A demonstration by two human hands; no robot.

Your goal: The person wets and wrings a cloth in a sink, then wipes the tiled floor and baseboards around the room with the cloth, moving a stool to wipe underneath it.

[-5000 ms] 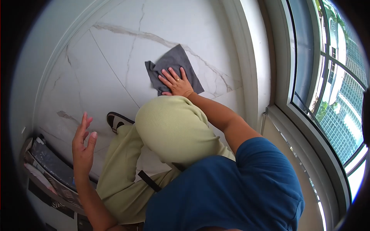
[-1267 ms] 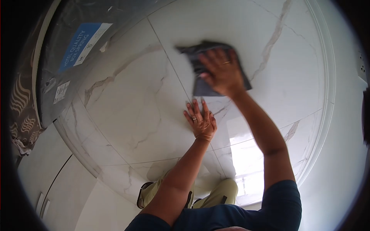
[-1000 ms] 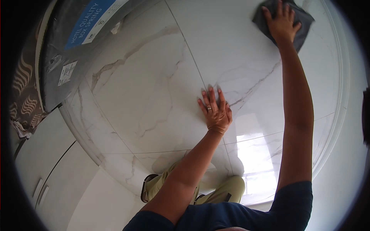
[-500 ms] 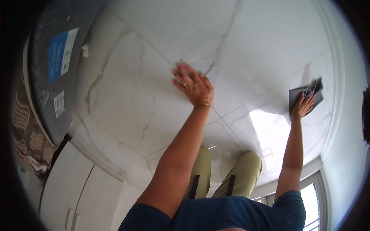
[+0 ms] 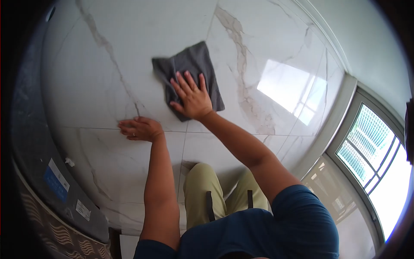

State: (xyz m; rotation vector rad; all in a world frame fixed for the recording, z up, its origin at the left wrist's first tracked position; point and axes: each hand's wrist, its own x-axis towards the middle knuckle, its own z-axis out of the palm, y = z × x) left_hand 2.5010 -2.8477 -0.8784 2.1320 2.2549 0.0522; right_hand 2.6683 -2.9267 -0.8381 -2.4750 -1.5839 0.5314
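My right hand (image 5: 193, 100) lies flat with its fingers spread on a dark grey cloth (image 5: 199, 56), pressing it against the glossy marble-look tile floor (image 5: 172, 26). The cloth is mostly spread out, with a few creases and its corners sticking out past the fingers. To the left and a little nearer my body, my left hand (image 5: 142, 129) rests on the bare tile, open, with a ring on one finger. It sits beside a grout line and apart from the cloth. My knees are on the floor behind both hands.
A dark mattress-like slab (image 5: 73, 190) with a blue-and-white label runs along the left, above a brown wave-patterned base (image 5: 60, 235). Close to it lies a small white scrap (image 5: 69, 162). On the right are a white wall (image 5: 366, 39) and a framed glass door (image 5: 373, 146).
My right hand has swept the cloth from the far right to the middle, and the cloth now lies more spread out. The view has turned; my left hand still rests on the tile.
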